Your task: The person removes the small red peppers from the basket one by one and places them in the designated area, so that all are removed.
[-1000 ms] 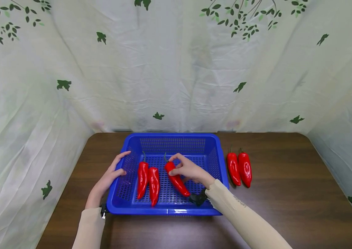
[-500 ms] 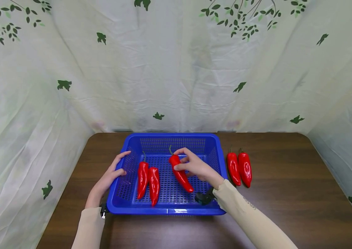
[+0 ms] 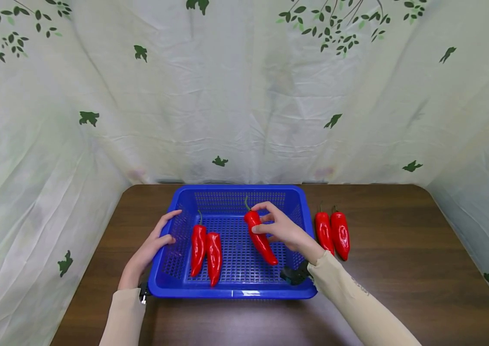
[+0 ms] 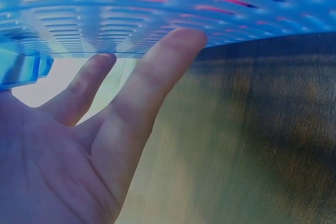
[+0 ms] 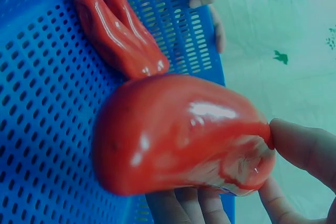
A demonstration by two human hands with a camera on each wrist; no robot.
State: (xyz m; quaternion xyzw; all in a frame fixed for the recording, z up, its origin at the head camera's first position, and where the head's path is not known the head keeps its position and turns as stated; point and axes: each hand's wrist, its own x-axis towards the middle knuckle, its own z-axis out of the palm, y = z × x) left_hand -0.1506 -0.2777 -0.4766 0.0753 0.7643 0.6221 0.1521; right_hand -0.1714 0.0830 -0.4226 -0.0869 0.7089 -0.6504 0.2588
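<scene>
Two peppers (image 3: 199,250) in blue basket (image 3: 201,292), another pair (image 3: 340,235) on counter (image 3: 400,269) beside it. Our right hand (image 3: 287,231) pinches a fifth pepper (image 3: 262,243) over the basket floor; left hand (image 3: 154,242), fingers spread, touches its left side.

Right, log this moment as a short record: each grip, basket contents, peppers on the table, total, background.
Left grip: rests on the left rim of the blue basket
Right grip: pinches a red pepper within the basket's outline; clearance from its floor unclear
Basket contents: stemmed pepper, stemless-looking pepper beside it
Table: left pepper, tip behind the sleeve; right pepper beside it
Peppers in view: five
Background: pale cloth, green prints
</scene>
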